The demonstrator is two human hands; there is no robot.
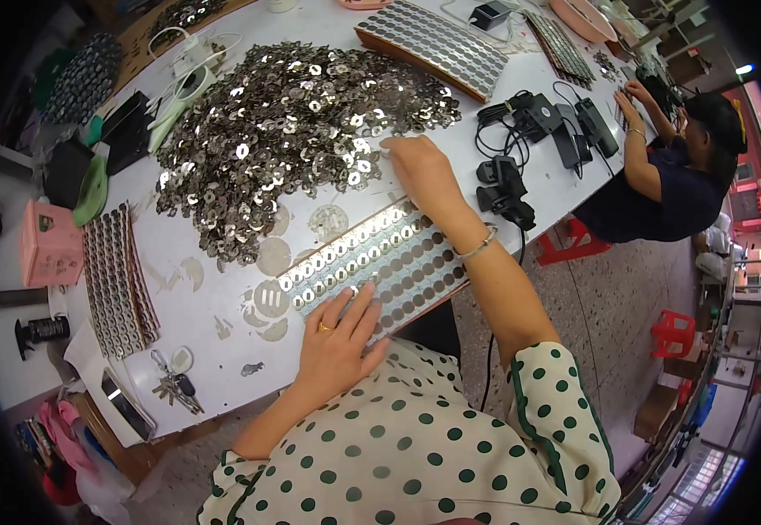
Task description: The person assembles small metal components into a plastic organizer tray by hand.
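Note:
A pile of shiny metal washers (pixel 267 131), small and round with holes in the middle, covers much of the white table. Before me lies a long board (pixel 387 273) with rows of round places. Bright washers with holes sit along its far rows, while the nearer rows show plain grey discs. My left hand (pixel 338 341), wearing a ring, rests on the board's near left part with fingers stretched out, the fingertips among the discs. At the pile's right edge, my right hand (pixel 422 173) has its fingers curled together; whatever they hold is hidden.
Stacked boards of discs stand at the left (pixel 118 280) and the back (pixel 433 48). Black adapters and cables (pixel 538 122) lie to the right. Keys (pixel 175 385) and a phone (pixel 127 407) are near the front left edge. Another person (pixel 660 175) works at the far right.

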